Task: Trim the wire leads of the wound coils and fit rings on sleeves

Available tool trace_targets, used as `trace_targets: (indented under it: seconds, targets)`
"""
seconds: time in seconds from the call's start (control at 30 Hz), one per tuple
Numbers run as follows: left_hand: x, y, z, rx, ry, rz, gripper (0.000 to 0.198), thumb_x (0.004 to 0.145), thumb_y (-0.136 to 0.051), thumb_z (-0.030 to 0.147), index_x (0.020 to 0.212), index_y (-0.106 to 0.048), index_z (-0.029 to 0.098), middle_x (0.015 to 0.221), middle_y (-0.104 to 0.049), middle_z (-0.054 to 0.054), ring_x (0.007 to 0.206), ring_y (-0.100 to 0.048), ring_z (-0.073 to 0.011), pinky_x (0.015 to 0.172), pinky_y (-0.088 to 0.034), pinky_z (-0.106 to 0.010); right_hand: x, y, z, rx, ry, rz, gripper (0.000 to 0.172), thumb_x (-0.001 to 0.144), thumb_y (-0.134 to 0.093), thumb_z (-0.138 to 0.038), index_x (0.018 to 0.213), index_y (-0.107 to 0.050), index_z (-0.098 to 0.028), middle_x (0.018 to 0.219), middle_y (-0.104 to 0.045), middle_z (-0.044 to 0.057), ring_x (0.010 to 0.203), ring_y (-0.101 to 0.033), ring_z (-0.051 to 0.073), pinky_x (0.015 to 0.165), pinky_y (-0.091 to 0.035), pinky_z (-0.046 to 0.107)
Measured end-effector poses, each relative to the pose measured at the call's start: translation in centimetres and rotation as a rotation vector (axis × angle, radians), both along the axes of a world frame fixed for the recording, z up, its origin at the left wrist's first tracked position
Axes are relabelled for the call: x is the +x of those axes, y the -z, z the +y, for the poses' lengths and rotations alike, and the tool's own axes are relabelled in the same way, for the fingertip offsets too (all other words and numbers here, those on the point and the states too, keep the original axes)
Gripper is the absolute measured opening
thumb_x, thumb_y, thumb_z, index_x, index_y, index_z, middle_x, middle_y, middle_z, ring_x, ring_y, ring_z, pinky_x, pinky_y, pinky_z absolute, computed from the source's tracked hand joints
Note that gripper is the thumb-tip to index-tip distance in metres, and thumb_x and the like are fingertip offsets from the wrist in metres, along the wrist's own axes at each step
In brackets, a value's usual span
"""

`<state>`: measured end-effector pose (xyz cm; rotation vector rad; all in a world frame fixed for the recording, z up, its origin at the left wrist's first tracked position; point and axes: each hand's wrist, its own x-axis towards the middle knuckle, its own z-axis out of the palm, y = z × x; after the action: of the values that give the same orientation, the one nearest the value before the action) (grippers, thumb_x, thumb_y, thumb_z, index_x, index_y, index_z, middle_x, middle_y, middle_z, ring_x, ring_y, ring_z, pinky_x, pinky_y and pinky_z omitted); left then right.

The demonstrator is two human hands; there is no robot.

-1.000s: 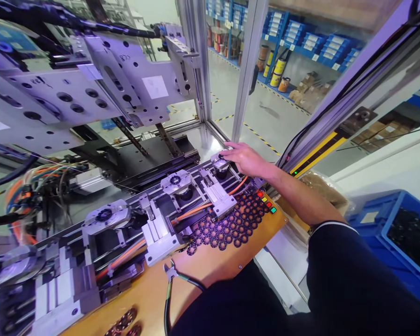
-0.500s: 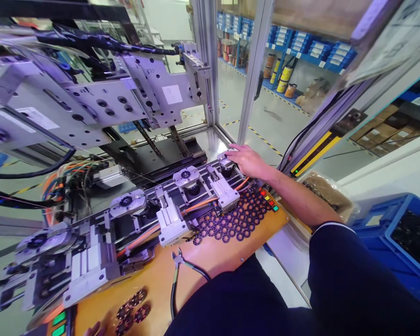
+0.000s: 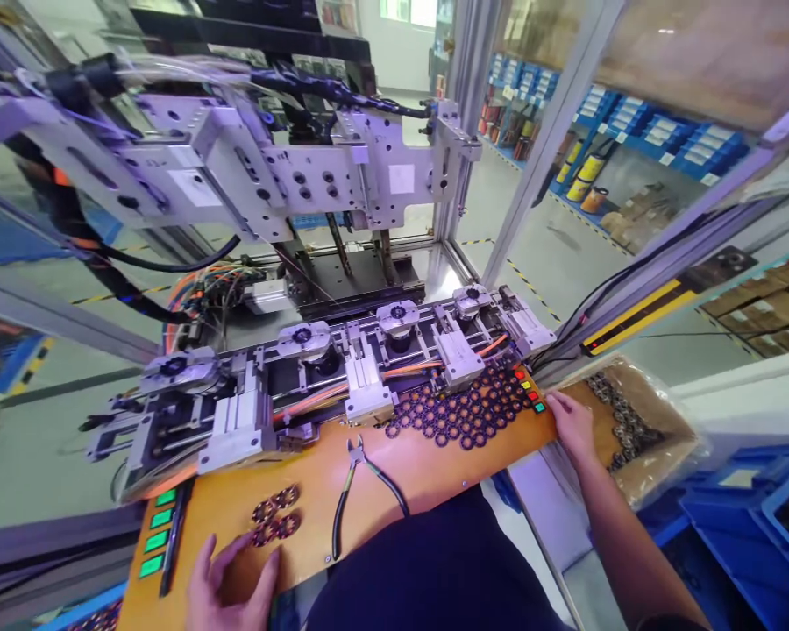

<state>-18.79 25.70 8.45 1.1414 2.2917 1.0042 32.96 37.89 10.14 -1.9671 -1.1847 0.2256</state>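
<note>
My left hand [image 3: 231,585] is at the front left of the orange board [image 3: 394,473], fingers curved and apart, beside a small group of copper-wound ring cores [image 3: 277,514]. Its fingertips come close to the nearest core, but it holds nothing. My right hand [image 3: 573,427] rests at the board's right end, fingers stretched out, near the coloured buttons [image 3: 531,392]. Nothing shows in it. Side cutters [image 3: 357,456] lie open on the board between the hands. Many dark ring cores [image 3: 457,421] lie in a flat cluster at right.
Behind the board runs a row of clamping fixtures [image 3: 398,317], with a metal machine head [image 3: 289,188] above. Green buttons [image 3: 154,541] line the left end. On the right stand a carton of metal parts [image 3: 671,421] and a blue bin [image 3: 729,526].
My right hand has left the far-right fixture and come down to the board's right end. My left hand has come further into view beside the wound cores. The view has shifted left.
</note>
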Motion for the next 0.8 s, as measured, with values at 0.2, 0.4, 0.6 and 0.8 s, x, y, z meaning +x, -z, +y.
trace_targets:
  seconds: [0.2,0.4,0.6,0.8]
  targets:
    - [1.2,-1.6,1.4,0.049,-0.007,0.079,0.090,0.069,-0.062,0.063,0.142,-0.043,0.014,0.107,-0.072,-0.013,0.112,-0.065,-0.0334,0.100,-0.047,-0.050,0.4,1.4,0.2,-0.259,0.038,0.191,0.026,0.095,-0.065,-0.036,0.100,-0.067,-0.011,0.093,-0.070,0.004,0.082,-0.068,0.015,0.080,-0.058,0.034]
    - [1.4,-2.4,0.9,0.057,-0.048,0.127,0.083,0.067,-0.062,0.065,0.132,-0.054,0.013,0.093,-0.072,-0.010,0.094,-0.069,-0.0306,0.093,-0.052,-0.047,0.1,0.4,1.2,-0.344,0.106,0.119,0.023,0.093,-0.067,-0.036,0.091,-0.068,-0.013,0.087,-0.069,0.003,0.086,-0.066,0.017,0.087,-0.053,0.037]
    - [1.4,-3.0,-0.5,0.049,-0.157,0.120,0.089,0.066,-0.063,0.061,0.138,-0.048,0.012,0.096,-0.069,-0.011,0.088,-0.068,-0.0308,0.079,-0.054,-0.045,-1.0,0.5,1.9,-0.315,0.230,0.018,0.040,0.097,-0.054,-0.050,0.091,-0.068,-0.013,0.083,-0.068,0.005,0.081,-0.064,0.018,0.082,-0.049,0.035]
    - [1.0,-3.7,-1.7,0.227,-0.384,-0.431,0.095,0.056,-0.080,0.048,0.141,-0.046,0.021,0.100,-0.063,-0.003,0.079,-0.067,-0.0167,0.083,-0.057,-0.035,-1.5,0.6,1.7,-0.310,0.245,-0.027,0.046,0.097,-0.050,-0.057,0.093,-0.068,-0.015,0.082,-0.069,0.004,0.078,-0.064,0.017,0.081,-0.049,0.034]
